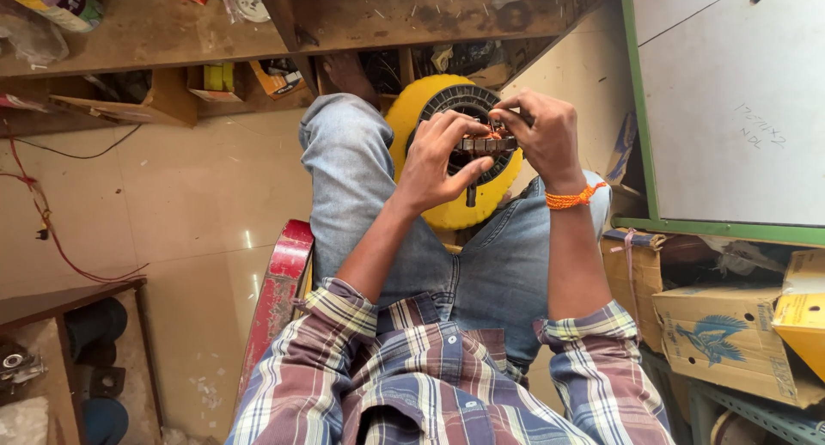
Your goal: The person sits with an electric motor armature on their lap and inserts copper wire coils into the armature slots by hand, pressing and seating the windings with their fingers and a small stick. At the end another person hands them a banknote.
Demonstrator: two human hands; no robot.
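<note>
A round yellow disc with a black ribbed ring (421,101) rests on my lap, over my blue jeans. Against its centre I hold a small slotted metal part with copper-coloured winding (486,142). My left hand (436,160) pinches the part from the left, thumb stretched below it. My right hand (543,136) grips it from the right with fingertips on top; an orange thread band circles that wrist. A short black stub pokes down from the disc under my left thumb.
A red stool edge (279,290) shows beside my left leg. Wooden shelves (155,45) with boxes run along the top. A green-framed white board (730,110) and cardboard boxes (722,333) stand at right. A dark cabinet (60,359) sits bottom left on the tiled floor.
</note>
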